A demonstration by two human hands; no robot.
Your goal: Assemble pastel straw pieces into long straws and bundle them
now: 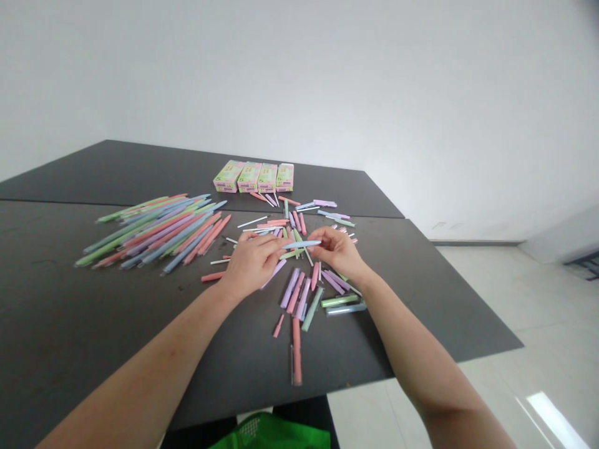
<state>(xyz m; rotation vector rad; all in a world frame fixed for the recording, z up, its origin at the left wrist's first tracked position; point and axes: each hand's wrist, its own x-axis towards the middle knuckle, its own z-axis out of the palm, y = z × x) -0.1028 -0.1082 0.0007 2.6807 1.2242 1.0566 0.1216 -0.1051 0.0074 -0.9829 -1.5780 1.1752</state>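
Note:
Between my hands lies a slim light blue pen piece [302,244] with a pointed end, held level just above the table. My left hand [255,259] pinches one end with thumb and fingers. At the other end, the fingertips of my right hand [337,249] are closed on it. Beneath and around both hands are scattered pastel pen parts: purple tubes [290,287], a green tube [312,308], a red tube [296,352] and thin white sticks [253,221]. My fingers partly cover the parts under them.
To the left lies a big pile of long pastel pens [154,234]. Several small green and pink boxes [249,177] stand in a row toward the back of the dark table [224,368]. A bright green item [276,433] is below the table's front edge.

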